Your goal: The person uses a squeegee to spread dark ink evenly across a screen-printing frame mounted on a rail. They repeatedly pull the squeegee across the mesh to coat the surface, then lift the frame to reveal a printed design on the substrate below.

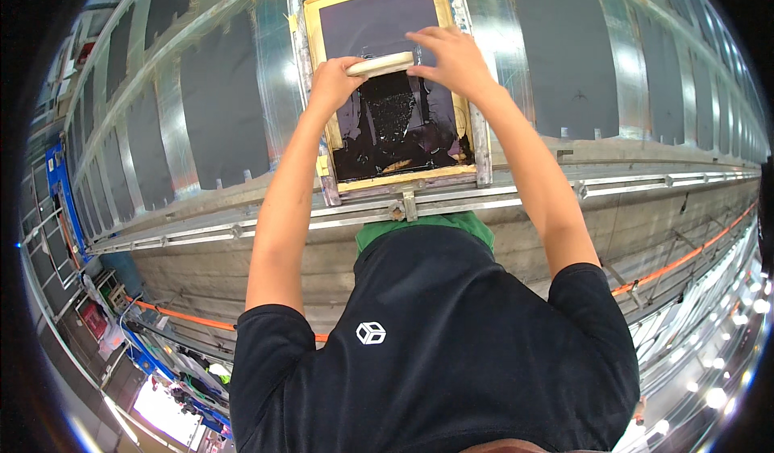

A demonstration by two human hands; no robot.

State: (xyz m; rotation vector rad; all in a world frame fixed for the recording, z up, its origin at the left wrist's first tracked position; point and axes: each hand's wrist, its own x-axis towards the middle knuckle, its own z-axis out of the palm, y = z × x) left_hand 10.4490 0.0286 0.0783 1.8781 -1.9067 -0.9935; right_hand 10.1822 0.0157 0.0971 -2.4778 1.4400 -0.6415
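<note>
The left hand (332, 88) grasps the squeegee (380, 65) mid-frame (407, 179); the right hand (454, 62), fingers spread, looks loose at its other end. That lopsided hold could tilt it, streaking the ink (390, 118) toward the frame's near edge.

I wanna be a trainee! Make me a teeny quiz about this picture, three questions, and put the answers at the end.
1. Fill in the blank: One end of the pale bar is gripped by the ____ hand.

2. True or false: In the picture, most of the glossy black patch lies above the pale bar.

3. Pick one: What colour is the border just inside the frame?
A) red
B) yellow
C) blue

Key:
1. Left: the left hand grips it.
2. False: most of it lies below.
3. B, yellow.
</note>
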